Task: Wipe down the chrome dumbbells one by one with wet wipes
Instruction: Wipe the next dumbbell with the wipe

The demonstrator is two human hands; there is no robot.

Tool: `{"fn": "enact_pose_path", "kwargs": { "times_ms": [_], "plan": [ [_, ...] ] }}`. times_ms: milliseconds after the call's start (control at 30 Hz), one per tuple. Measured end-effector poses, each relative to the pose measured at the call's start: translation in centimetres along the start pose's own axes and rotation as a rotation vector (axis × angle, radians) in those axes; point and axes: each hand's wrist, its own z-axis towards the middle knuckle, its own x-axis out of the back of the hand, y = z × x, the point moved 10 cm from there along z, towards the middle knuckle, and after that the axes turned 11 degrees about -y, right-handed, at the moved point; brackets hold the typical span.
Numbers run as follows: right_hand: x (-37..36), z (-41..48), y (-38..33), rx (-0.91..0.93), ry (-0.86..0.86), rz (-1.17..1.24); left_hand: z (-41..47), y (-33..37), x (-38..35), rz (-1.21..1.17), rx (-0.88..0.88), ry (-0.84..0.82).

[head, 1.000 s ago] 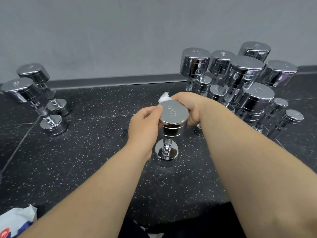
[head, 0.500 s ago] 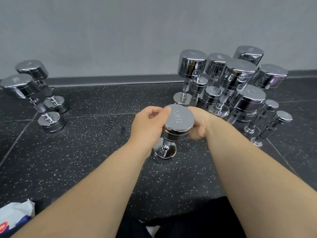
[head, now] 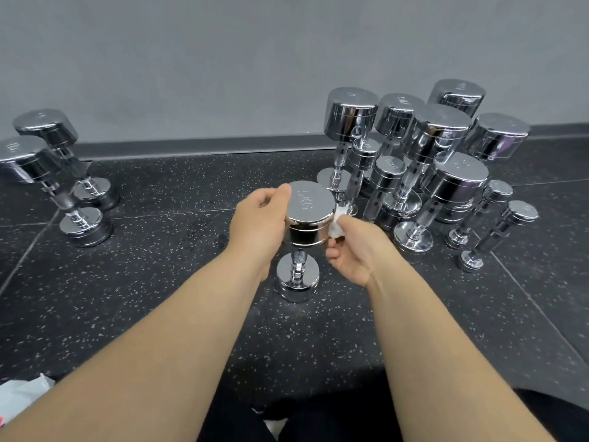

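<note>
The right hand (head: pixel 353 250) pinches the wipe (head: pixel 336 226) and has slid it from the back of the dumbbell (head: pixel 307 215) top round to its right side, while the left hand (head: pixel 258 221) still grips that top and keeps the dumbbell standing on the floor (head: pixel 159 282), so the top looks mostly wiped.

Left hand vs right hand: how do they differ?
Left hand grips the dumbbell's top head bare; right hand holds a white wipe against it. Left hand sits on the head's left side, right hand on its right. Both touch the same upright dumbbell.
</note>
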Motion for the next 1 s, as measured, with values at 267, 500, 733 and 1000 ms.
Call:
{"fn": "enact_pose_path", "kwargs": {
  "times_ms": [267,500,733,1000],
  "plan": [
    [-0.1,-4.8,-0.9,0.268,0.23,0.068,-0.2,-0.1,-0.7,-0.026,0.012,-0.067],
    [-1.8,-5.8,-4.8,0.431,0.186,-0.387,0.2,-0.7,-0.9,-0.097,0.037,-0.086],
    [-2.1,-5.0,-7.5,0.277,0.012,-0.62,0.8,-0.7,-1.0,-0.189,0.053,-0.167],
    [-1.3,-5.6,-7.0,0.226,-0.064,-0.565,0.3,0.5,-2.1,-0.005,0.045,-0.352]
  ]
}}
